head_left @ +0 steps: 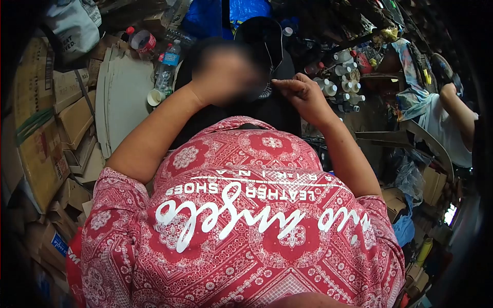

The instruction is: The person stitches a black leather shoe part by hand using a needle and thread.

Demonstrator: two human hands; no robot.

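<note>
Above my lap, my left hand (223,77) is smeared by a blurred patch, so its fingers and anything in them are hidden. My right hand (303,92) has thumb and forefinger pinched together, pointing left; what lies between the tips is too small to make out. Just beside those fingertips is a small ridged, pale-and-dark strip (265,92), close to my left hand. Beyond both hands rests a black, rounded, cap-like item (259,33). A thin light cord (281,59) loops along its right side, down toward my right fingertips.
Flattened cardboard boxes (74,118) and a large pale board (120,97) lie at left. Plastic bottles (167,72) stand by the board. Several white-capped bottles (346,77) are at right, near another person's arm (457,113). A blue bag (251,13) sits at the back.
</note>
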